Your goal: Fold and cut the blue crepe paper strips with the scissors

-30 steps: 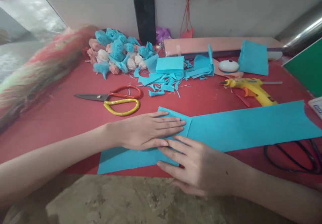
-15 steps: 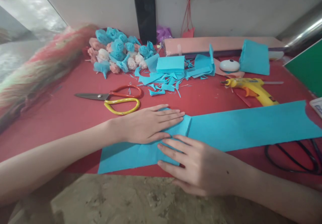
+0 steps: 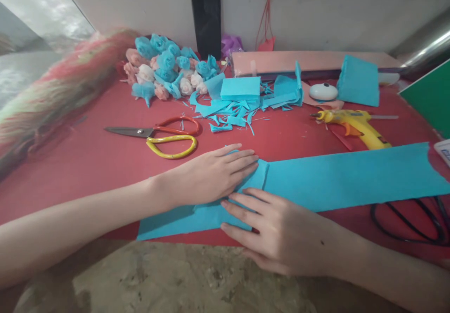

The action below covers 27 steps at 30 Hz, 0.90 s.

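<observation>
A long strip of blue crepe paper (image 3: 351, 177) lies across the front of the red table, with a folded part near its middle. Flat on that folded part rests my left hand (image 3: 218, 172), its fingers stretched out and pointing right. My right hand (image 3: 277, 228) lies just below and to the right, fingers spread over the paper's lower edge. The fingertips of both hands are close together. Neither hand grips anything that shows. Scissors (image 3: 151, 135) with one red and one yellow handle lie beyond my left hand.
Blue, pink and white paper flowers (image 3: 165, 69) are heaped at the back left. Blue scraps (image 3: 232, 111) lie mid-table near a folded blue stack (image 3: 241, 88). At right are a yellow glue gun (image 3: 355, 123), a white oval object (image 3: 323, 91) and a black cable (image 3: 408, 224).
My left hand has turned slightly, its thumb now tucked from sight and its fingers still flat on the paper. My right hand has hardly moved. The camera view has shifted a little.
</observation>
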Tool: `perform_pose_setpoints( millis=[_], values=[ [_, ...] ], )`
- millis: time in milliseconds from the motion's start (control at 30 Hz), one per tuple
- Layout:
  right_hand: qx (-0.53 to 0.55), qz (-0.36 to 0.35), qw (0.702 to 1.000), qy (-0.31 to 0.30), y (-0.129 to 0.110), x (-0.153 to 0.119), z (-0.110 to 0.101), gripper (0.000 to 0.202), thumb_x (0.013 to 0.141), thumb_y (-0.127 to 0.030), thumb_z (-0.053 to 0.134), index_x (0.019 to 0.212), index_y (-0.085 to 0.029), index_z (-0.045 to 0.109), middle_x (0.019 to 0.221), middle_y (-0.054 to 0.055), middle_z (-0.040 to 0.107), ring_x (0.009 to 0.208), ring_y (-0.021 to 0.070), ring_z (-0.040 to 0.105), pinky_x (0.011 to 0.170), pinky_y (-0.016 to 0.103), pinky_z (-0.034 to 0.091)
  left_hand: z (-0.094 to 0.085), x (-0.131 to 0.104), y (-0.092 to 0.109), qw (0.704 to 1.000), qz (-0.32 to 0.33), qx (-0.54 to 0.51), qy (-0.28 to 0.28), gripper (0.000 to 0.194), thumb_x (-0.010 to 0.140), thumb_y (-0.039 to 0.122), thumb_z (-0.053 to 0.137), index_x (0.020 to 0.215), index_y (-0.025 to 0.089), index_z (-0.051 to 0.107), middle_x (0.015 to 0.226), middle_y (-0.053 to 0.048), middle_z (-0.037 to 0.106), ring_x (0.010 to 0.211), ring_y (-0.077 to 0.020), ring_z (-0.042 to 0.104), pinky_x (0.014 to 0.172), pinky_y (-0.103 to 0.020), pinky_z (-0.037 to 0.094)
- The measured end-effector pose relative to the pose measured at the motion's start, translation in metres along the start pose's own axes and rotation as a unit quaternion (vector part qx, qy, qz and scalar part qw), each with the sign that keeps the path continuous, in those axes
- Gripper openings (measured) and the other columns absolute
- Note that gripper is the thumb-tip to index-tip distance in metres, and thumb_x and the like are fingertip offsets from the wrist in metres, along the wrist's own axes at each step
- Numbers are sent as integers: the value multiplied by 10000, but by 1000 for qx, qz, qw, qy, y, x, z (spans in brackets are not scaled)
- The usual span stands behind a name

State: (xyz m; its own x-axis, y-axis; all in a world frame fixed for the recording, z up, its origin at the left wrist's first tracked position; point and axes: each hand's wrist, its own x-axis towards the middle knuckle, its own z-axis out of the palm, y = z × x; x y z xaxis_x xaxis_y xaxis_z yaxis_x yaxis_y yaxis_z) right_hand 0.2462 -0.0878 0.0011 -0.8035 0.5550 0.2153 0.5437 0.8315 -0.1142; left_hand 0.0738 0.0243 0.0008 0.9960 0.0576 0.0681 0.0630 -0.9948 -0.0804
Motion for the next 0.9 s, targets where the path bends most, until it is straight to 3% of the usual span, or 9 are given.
perform_pose_setpoints(
  millis=[133,233,333,433,500,900],
  values=[
    [51,10,998,22,3,1,-2,284,878,-331,495,1077,-175,623,1201,107,630,1112,228,543,946,386,416,4,-3,-1,1000,-11,-4,-5,438,968,203,300,1388,94,363,1454,-100,398,1365,-216,338,1140,-396,231],
    [102,37,989,98,14,2,-11,224,888,-263,489,1004,-150,643,989,58,709,947,168,607,914,354,439,8,-4,-4,999,-15,-33,8,510,981,370,282,1403,87,324,1457,-104,392,1367,-214,334,1147,-417,206],
    [47,130,973,186,32,1,-20,202,887,-151,455,904,-140,656,837,64,706,817,158,621,768,321,489,11,-4,-6,999,-12,-33,38,593,960,476,290,1369,52,357,1418,-176,429,1343,-246,373,1134,-449,220],
    [-19,217,962,166,49,-4,-21,205,863,-119,457,905,-160,654,827,71,690,782,181,627,700,329,497,13,-4,-6,998,-12,-18,53,643,947,513,296,1350,17,358,1381,-238,446,1318,-267,407,1110,-460,258],
    [-31,238,961,137,56,-7,-18,201,851,-112,463,900,-160,652,830,70,689,780,191,629,704,340,497,14,-4,-6,998,-14,-15,53,676,941,526,302,1362,-3,325,1377,-250,446,1311,-270,415,1106,-456,264],
    [-96,132,974,158,55,-4,-15,193,832,-64,475,857,-104,662,815,96,710,773,193,638,715,334,521,17,-5,-6,998,-33,-26,50,768,922,556,322,1382,-55,249,1392,-270,416,1319,-282,397,1114,-432,222]
  ],
)
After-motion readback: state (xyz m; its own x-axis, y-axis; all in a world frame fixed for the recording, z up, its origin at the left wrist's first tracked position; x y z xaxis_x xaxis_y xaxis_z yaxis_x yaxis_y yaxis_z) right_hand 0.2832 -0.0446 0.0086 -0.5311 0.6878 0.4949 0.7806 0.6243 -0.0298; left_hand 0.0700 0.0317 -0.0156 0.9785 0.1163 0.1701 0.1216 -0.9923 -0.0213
